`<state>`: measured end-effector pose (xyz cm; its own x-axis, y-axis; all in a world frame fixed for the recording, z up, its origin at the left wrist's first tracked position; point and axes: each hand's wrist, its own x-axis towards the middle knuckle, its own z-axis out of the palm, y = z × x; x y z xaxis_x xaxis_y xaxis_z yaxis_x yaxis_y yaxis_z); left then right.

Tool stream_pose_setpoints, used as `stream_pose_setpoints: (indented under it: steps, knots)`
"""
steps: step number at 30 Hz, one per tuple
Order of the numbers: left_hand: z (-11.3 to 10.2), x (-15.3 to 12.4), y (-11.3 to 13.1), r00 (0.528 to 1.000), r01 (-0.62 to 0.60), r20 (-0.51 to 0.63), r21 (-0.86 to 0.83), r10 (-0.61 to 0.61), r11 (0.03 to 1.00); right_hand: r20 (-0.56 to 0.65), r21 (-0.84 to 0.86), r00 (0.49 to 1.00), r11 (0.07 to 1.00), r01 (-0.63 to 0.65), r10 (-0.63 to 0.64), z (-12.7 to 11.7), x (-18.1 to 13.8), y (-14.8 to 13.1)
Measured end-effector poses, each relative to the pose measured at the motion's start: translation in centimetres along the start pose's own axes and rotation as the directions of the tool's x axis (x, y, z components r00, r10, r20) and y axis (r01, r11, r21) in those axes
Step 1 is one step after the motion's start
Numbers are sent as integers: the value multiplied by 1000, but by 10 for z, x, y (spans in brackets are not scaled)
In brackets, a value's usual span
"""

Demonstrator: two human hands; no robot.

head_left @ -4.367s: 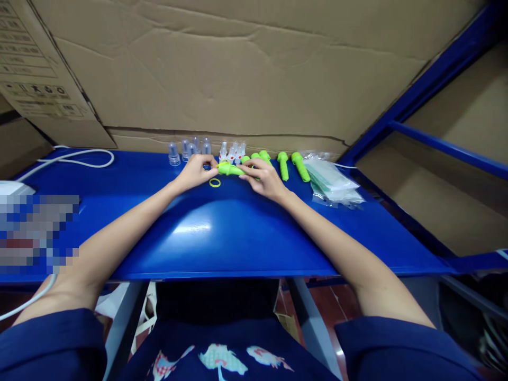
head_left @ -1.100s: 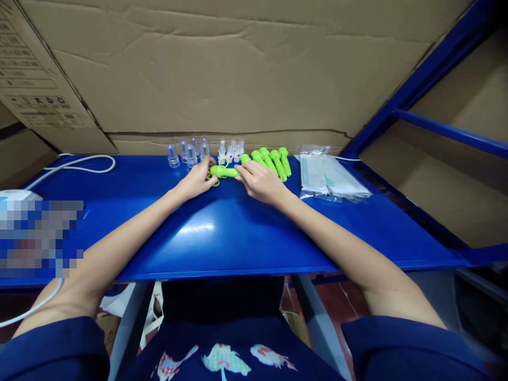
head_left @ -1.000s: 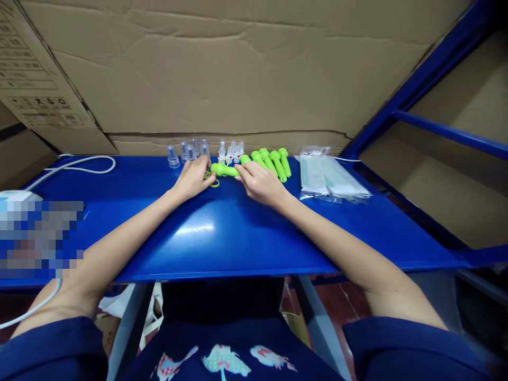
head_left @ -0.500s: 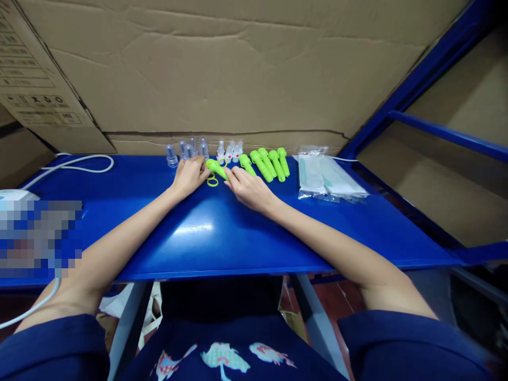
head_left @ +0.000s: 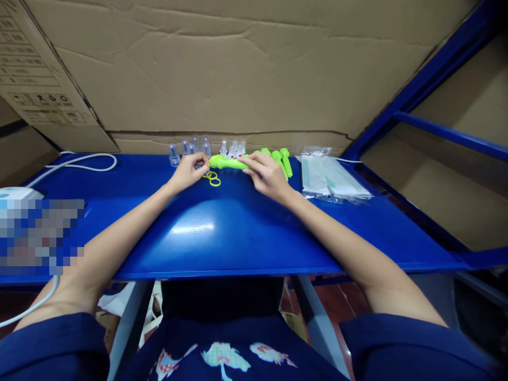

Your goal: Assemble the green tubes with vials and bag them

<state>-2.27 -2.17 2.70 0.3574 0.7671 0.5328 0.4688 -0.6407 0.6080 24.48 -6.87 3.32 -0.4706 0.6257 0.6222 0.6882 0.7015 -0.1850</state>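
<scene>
My right hand (head_left: 266, 175) grips a bright green plastic tube (head_left: 227, 162) and holds it level above the blue table (head_left: 222, 227). My left hand (head_left: 188, 170) is pinched at the tube's left end, fingers curled; what it pinches is too small to make out. Two small yellow rings (head_left: 212, 178) lie on the table just below the tube. More green tubes (head_left: 282, 159) lie in a row behind my right hand.
Several small clear caps (head_left: 186, 149) and clear pieces with red dots (head_left: 234, 150) stand along the cardboard wall (head_left: 238, 69). Flat plastic packets (head_left: 329, 177) lie at the right. A white cable (head_left: 85, 161) and a white device (head_left: 14, 193) are at the left.
My right hand has lifted the green tube off the table and moved right and back. My left hand followed to the tube's left end. The yellow rings now lie uncovered.
</scene>
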Motion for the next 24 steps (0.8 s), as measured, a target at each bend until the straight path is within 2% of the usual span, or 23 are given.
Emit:
stream_pose_setpoints:
  steps: [4,7,9,11,14,16,20,24]
  knots:
    - [3,-1,8,1000,-2,-28,-118,-1,993,-49,183,996,981,-57,68,-14,5,17]
    - [-1,2,5,998,25,-58,-140,-33,990,9,289,992,950,-121,124,-24,7,28]
    - [-5,3,-2,998,48,-33,-147,-53,988,40,291,974,929,-226,225,-31,7,37]
    - [-7,3,-8,999,50,10,-120,-50,991,6,229,919,894,-385,394,-40,6,51]
    - [-6,0,-15,999,19,52,-46,-17,999,-124,77,764,774,-628,633,-56,0,78]
    - [-3,-3,-17,997,-2,74,-10,3,1000,-172,-45,681,685,-727,712,-67,-6,94]
    - [-1,-6,-15,992,-39,121,19,37,999,-207,-322,588,512,-796,782,-77,-20,111]
    - [-1,-6,-14,988,-81,135,45,74,996,-193,-406,528,422,-810,827,-69,-24,106]
